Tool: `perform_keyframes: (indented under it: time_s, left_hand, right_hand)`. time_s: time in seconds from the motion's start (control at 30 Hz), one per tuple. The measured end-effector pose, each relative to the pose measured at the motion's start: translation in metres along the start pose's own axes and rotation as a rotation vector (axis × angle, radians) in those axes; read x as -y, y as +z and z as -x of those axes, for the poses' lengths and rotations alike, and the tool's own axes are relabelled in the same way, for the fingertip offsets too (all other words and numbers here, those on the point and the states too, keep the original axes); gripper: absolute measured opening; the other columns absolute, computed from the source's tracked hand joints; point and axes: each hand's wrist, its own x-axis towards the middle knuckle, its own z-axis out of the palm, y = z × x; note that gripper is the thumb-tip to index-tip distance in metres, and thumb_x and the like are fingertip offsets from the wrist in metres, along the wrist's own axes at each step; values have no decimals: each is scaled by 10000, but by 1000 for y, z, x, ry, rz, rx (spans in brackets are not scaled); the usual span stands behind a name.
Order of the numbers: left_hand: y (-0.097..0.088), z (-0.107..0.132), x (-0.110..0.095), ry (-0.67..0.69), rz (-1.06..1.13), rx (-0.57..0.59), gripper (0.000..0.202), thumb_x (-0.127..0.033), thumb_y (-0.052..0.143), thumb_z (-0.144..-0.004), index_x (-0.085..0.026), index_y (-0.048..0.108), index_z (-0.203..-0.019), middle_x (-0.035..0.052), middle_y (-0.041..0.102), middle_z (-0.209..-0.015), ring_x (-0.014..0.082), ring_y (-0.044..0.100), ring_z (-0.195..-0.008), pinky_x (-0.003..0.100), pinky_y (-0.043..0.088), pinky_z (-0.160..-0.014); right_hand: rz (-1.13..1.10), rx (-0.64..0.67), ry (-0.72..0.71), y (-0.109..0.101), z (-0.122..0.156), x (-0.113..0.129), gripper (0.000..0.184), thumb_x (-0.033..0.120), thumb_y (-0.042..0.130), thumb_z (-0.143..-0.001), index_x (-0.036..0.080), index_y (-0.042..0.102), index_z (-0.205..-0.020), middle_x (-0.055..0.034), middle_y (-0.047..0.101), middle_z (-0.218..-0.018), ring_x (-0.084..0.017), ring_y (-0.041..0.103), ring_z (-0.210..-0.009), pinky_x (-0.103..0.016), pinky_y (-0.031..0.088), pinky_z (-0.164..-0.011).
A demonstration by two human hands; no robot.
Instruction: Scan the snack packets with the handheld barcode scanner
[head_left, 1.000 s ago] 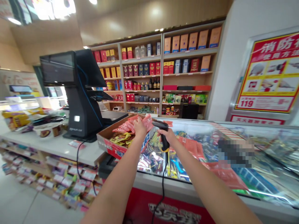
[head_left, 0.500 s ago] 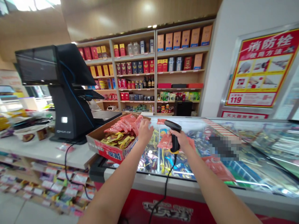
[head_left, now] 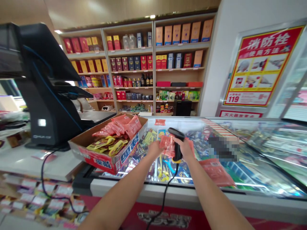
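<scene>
Fingers (head_left: 158,147) pinch crinkly red packet (head_left: 168,144) beside black scanner (head_left: 176,143).

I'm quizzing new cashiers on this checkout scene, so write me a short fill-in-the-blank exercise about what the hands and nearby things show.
1. The right hand grips a black handheld ______ with a cord hanging from it.
2. The left hand holds a small packet coloured ______.
3. The cardboard box of snack packets rests partly on the glass lid of the ______.
4. The black checkout terminal stands to the ______ of the box.

Missing words: scanner; red; freezer; left
</scene>
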Motion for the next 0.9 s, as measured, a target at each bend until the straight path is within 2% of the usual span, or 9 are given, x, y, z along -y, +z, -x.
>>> perform_keyframes:
  time_s: [0.1, 0.17, 0.27, 0.33, 0.47, 0.57, 0.63, 0.77, 0.9]
  left_hand:
    - [-5, 2, -5, -22, 126, 94, 207, -167, 757, -552, -193, 598, -682, -1, 582, -647, 211, 592, -711, 398, 468, -798]
    - [-7, 3, -9, -70, 317, 150, 244, -163, 742, -572, -192, 609, -775, -1, 616, -707, 183, 598, -686, 369, 490, -750]
    - [-7, 7, -13, -281, 672, 193, 422, -205, 785, -553, -199, 606, -935, 10, 644, -757, 163, 612, -629, 338, 509, -660]
    - [-5, 9, -14, -390, 831, 200, 407, -239, 811, -541, -168, 623, -894, 35, 652, -744, 166, 623, -626, 339, 516, -670]
    - [1, 11, -11, -425, 950, 221, 267, -270, 821, -543, -128, 629, -663, 66, 648, -656, 184, 642, -647, 356, 518, -741]
    - [3, 7, -9, -467, 966, 157, 248, -257, 809, -549, -139, 631, -675, 56, 659, -651, 199, 659, -639, 382, 529, -721]
    - [-1, 0, -8, -443, 1043, 106, 265, -270, 799, -564, -142, 635, -728, 59, 679, -687, 208, 672, -659, 388, 539, -715]
    - [-17, -17, -2, -353, 1236, -95, 282, -277, 782, -603, -152, 604, -781, 41, 690, -714, 181, 674, -677, 355, 548, -745]
    - [-28, -28, 6, -318, 1215, -247, 214, -329, 695, -726, -174, 580, -819, 38, 691, -773, 168, 679, -768, 328, 537, -797]
  right_hand:
    - [-8, 1, 14, 2, 0, 0, 255, 356, 725, -612, 158, 578, -550, 2, 555, -415, -120, 489, -336, -243, 395, -360]
    - [-35, 8, 18, 2, -2, -3, 255, 359, 720, -620, 159, 578, -551, -1, 563, -424, -124, 506, -348, -243, 409, -373]
    - [-34, 35, 30, 0, -6, -8, 281, 379, 718, -629, 165, 567, -530, -1, 547, -401, -129, 500, -338, -250, 405, -369]
    - [-21, 51, 36, -1, -7, -10, 292, 389, 719, -630, 167, 564, -520, 0, 534, -386, -132, 487, -324, -257, 396, -360]
    - [6, 41, 38, 1, -4, -8, 266, 377, 733, -613, 166, 584, -545, -4, 556, -412, -137, 496, -337, -267, 404, -373]
    - [40, 16, 17, 3, 1, -1, 260, 381, 731, -611, 167, 595, -552, -9, 569, -430, -141, 509, -358, -271, 410, -389]
    - [40, 39, -2, 2, 4, 4, 262, 392, 720, -620, 169, 599, -553, -13, 579, -441, -144, 516, -366, -272, 416, -397]
    - [-2, 176, 12, -1, 10, 14, 254, 426, 686, -637, 178, 629, -630, -20, 603, -453, -155, 522, -363, -272, 411, -380]
    - [82, 264, 54, -2, 14, 16, 252, 428, 689, -626, 184, 625, -641, -22, 593, -432, -157, 517, -350, -269, 405, -367]
